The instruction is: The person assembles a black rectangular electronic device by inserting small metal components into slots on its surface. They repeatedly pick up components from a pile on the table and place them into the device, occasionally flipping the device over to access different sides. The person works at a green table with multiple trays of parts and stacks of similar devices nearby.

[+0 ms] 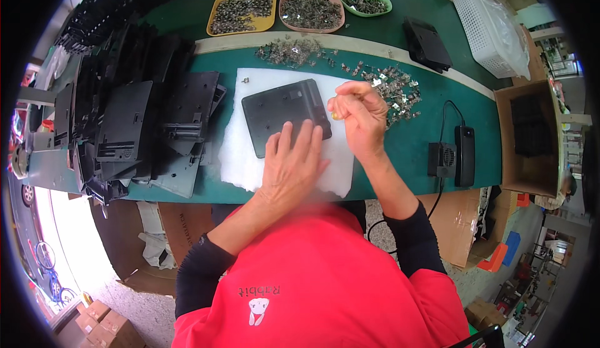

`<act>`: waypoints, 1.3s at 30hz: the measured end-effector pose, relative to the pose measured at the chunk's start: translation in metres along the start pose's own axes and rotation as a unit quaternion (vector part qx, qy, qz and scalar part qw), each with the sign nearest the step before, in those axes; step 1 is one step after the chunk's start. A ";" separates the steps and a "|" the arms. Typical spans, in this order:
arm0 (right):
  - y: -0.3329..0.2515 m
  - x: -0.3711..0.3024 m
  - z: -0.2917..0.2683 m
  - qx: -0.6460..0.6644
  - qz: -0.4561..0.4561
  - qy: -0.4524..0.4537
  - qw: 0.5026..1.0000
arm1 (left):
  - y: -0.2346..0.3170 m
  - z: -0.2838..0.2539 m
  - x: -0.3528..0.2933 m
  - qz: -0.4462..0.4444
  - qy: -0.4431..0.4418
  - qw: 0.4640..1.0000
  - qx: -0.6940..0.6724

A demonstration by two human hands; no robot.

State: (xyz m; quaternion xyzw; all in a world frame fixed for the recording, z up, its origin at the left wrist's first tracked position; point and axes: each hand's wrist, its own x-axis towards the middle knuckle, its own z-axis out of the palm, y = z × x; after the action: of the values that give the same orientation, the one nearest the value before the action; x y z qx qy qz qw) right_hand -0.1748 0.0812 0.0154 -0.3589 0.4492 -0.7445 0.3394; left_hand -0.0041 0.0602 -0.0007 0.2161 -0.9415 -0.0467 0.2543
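A black plastic casing panel (275,107) lies tilted on a white foam sheet (240,164) in front of me. My left hand (290,157) rests with fingers spread on the panel's near edge. To the right of the panel, my right hand (360,117) is raised with its fingers pinched together. A tiny yellowish spot shows at its fingertips, too small to name. Right beside that hand lies a loose pile of small metal clips (400,92). A single metal clip (245,80) sits on the foam's far left corner.
Stacked black panels (125,123) crowd the left. At the back stand a yellow tray (212,24), a pink tray (284,22) and a green tray (382,12) of metal parts. A fan-like box (441,160), a black power adapter (464,157) and a cardboard box (531,182) are right.
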 end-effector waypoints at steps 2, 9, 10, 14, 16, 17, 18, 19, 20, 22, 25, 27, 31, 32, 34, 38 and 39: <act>0.003 0.002 0.005 -0.007 0.001 -0.027 1.000 | -0.001 0.002 -0.006 -0.006 -0.028 1.000 -0.012; 0.021 0.012 0.020 -0.017 -0.046 -0.065 0.997 | 0.002 0.003 -0.008 -0.015 -0.035 0.999 -0.028; 0.022 0.014 0.020 -0.014 -0.037 -0.075 0.996 | 0.002 0.002 -0.008 -0.019 -0.034 0.999 -0.030; 0.020 0.017 0.026 -0.178 -0.030 -0.082 0.980 | 0.001 0.001 -0.008 -0.022 -0.032 0.999 -0.035; 0.017 0.027 0.032 -0.200 -0.008 -0.084 0.976 | 0.000 -0.001 -0.006 -0.017 -0.034 0.999 -0.036; 0.017 0.032 0.032 -0.144 0.021 -0.068 0.987 | -0.001 -0.002 -0.005 -0.016 -0.040 0.998 -0.038; 0.017 0.040 0.033 -0.088 0.048 -0.055 0.993 | -0.002 -0.003 -0.003 -0.016 -0.042 0.998 -0.037; 0.017 0.047 0.033 -0.031 0.075 -0.041 0.996 | -0.002 -0.004 -0.002 -0.021 -0.046 0.998 -0.041; 0.014 0.052 0.031 0.016 0.083 -0.020 0.996 | -0.003 -0.006 -0.001 -0.026 -0.051 0.997 -0.046; 0.010 0.062 0.023 0.112 0.105 0.021 0.988 | -0.004 -0.009 0.003 -0.039 -0.058 0.996 -0.050; 0.014 0.077 0.025 0.030 0.100 0.023 0.994 | -0.006 -0.011 0.013 -0.044 -0.062 0.996 -0.040; 0.020 0.085 0.030 -0.008 0.115 0.022 0.993 | -0.009 -0.009 0.015 -0.032 -0.067 0.997 -0.019; 0.020 0.096 0.038 -0.009 0.137 0.009 0.990 | -0.010 -0.006 0.016 -0.030 -0.057 0.998 -0.006; 0.021 0.096 0.044 -0.025 0.136 0.006 0.990 | -0.010 -0.005 0.016 -0.031 -0.054 0.998 0.000; 0.021 0.093 0.053 -0.058 0.132 0.003 0.990 | -0.009 -0.003 0.016 -0.031 -0.051 0.998 0.010; 0.039 0.089 0.043 -0.148 0.077 -0.035 0.985 | -0.008 -0.002 0.014 -0.032 -0.050 0.998 0.024; 0.041 0.085 0.044 -0.204 0.045 -0.063 0.976 | -0.008 -0.001 0.016 -0.031 -0.043 0.998 0.025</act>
State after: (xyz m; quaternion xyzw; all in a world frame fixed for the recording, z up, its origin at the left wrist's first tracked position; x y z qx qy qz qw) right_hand -0.1743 -0.0229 0.0125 -0.4462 0.5852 -0.5970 0.3194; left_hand -0.0124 0.0459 0.0060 0.2494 -0.9453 -0.0405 0.2062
